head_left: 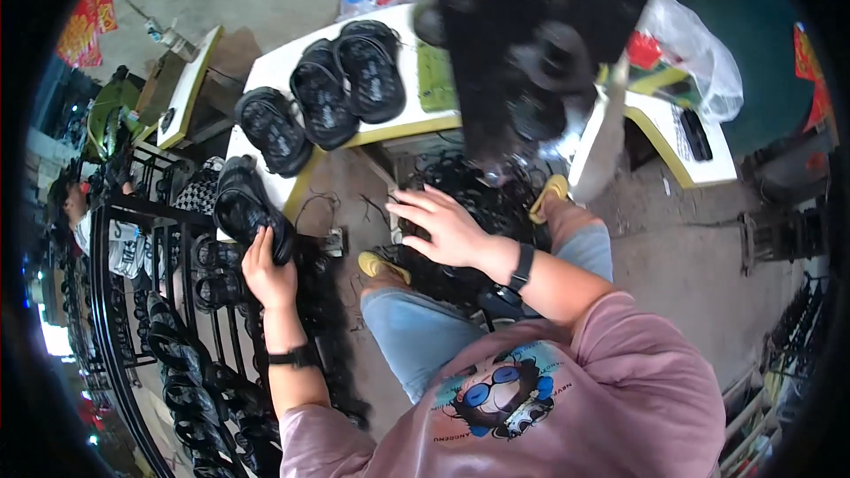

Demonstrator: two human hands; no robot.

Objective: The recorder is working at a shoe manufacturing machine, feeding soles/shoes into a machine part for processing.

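Sandals (323, 97) at eleven o'clock look placed; the nine-o'clock sandal (241, 201), held by left hand (269, 274), seems pending. Right hand (450, 232): spread, empty.

Smooth, rubbery black sandals (372, 75) here on a sleek white tabletop (276, 64), crinkly, glossy plastic in that clear bag (704, 53), soft matt cloth on the pink shirt (642, 372), and the blurred machine (487, 31), perhaps dark metal!
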